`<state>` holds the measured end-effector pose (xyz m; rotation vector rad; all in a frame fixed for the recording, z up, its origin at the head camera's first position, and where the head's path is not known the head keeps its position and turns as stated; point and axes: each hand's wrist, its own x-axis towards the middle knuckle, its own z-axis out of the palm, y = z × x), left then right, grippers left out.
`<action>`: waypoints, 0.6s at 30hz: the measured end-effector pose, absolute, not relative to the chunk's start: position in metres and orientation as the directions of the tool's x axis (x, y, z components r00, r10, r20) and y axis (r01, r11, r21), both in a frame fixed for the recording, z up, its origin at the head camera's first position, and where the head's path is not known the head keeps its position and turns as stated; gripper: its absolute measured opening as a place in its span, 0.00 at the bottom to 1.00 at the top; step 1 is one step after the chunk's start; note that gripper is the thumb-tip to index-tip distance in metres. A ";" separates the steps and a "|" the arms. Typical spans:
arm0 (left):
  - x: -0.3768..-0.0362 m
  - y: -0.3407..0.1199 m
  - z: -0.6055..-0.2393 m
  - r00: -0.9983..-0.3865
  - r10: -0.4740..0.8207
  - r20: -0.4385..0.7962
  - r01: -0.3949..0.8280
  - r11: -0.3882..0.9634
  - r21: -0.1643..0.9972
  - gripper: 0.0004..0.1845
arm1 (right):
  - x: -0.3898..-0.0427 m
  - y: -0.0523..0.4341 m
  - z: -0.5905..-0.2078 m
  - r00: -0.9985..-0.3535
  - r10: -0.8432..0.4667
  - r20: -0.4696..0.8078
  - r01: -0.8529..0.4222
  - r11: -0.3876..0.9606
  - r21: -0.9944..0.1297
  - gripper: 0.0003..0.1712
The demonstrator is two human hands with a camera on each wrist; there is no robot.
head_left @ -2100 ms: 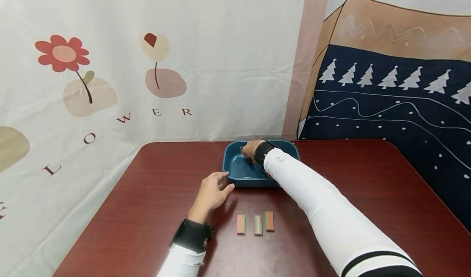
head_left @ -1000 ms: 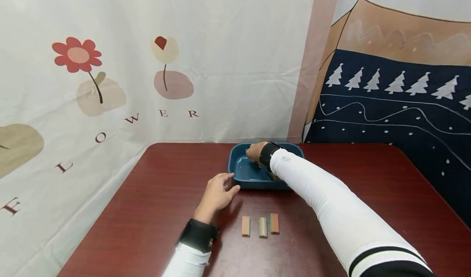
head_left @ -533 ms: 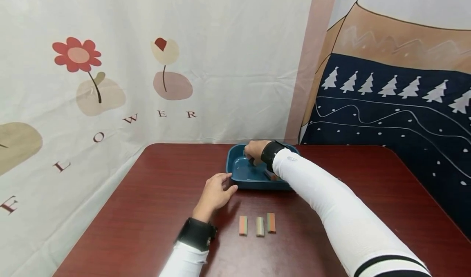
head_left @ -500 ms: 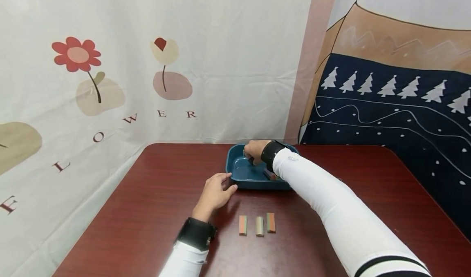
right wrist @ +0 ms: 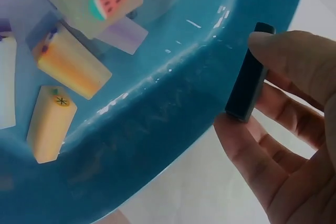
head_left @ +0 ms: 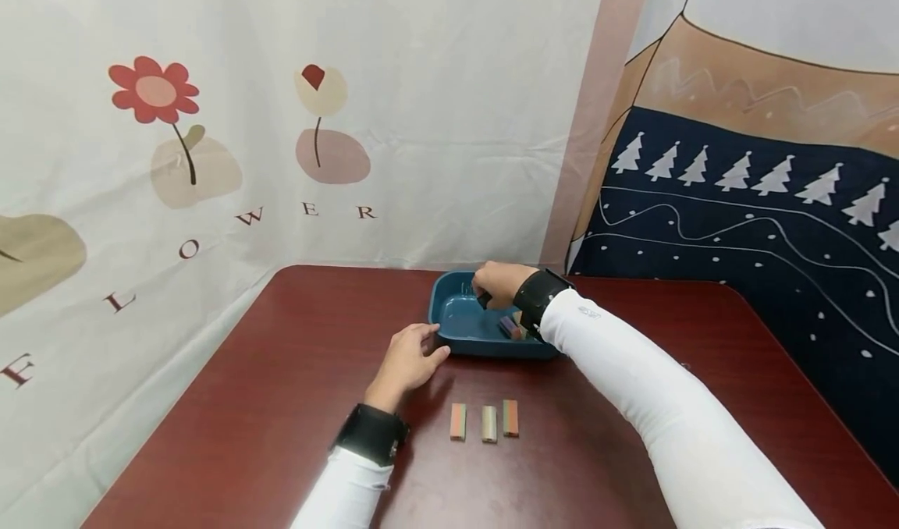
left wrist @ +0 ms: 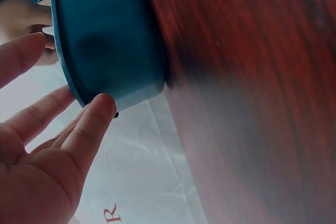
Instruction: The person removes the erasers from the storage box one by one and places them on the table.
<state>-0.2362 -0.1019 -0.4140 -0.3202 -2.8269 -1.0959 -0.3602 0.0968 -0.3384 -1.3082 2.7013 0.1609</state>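
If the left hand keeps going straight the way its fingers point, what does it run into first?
The left hand has nowhere to travel: its fingertips already sit against the near outer wall of the blue tray. Pushing on would likely shove the tray toward the right hand, which pinches a dark bar.

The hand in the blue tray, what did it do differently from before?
The right hand has lifted a little from the floor of the blue tray and now pinches a dark eraser between thumb and fingers. The left hand still touches the tray's near left corner, and the three erasers still lie in a row on the table.
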 end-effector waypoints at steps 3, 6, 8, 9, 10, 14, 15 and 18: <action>-0.237 -0.102 -0.413 -0.973 0.163 0.165 0.232 0.722 0.652 0.26 | -0.353 0.101 -0.334 -0.623 -0.764 -0.165 -0.777 0.629 0.022 0.03; -0.238 -0.103 -0.414 -0.971 0.166 0.170 0.237 0.733 0.638 0.26 | -0.347 0.105 -0.332 -0.633 -0.757 -0.162 -0.768 0.640 0.015 0.03; -0.239 -0.103 -0.414 -0.972 0.164 0.167 0.234 0.735 0.637 0.26 | -0.343 0.108 -0.330 -0.635 -0.757 -0.154 -0.766 0.643 0.001 0.05; -0.239 -0.103 -0.414 -0.973 0.164 0.165 0.232 0.736 0.636 0.26 | -0.340 0.110 -0.330 -0.632 -0.760 -0.148 -0.768 0.640 -0.007 0.06; -0.240 -0.104 -0.413 -0.973 0.162 0.162 0.229 0.737 0.637 0.26 | -0.338 0.111 -0.329 -0.628 -0.765 -0.141 -0.771 0.636 -0.016 0.07; -0.241 -0.104 -0.413 -0.976 0.160 0.149 0.219 0.737 0.639 0.26 | -0.326 0.118 -0.327 -0.614 -0.780 -0.121 -0.779 0.623 -0.067 0.10; -0.241 -0.104 -0.413 -0.976 0.160 0.145 0.216 0.737 0.641 0.26 | -0.322 0.120 -0.327 -0.612 -0.783 -0.112 -0.780 0.620 -0.078 0.10; -0.240 -0.103 -0.413 -0.978 0.158 0.134 0.207 0.736 0.644 0.27 | -0.312 0.125 -0.327 -0.613 -0.785 -0.093 -0.776 0.620 -0.116 0.11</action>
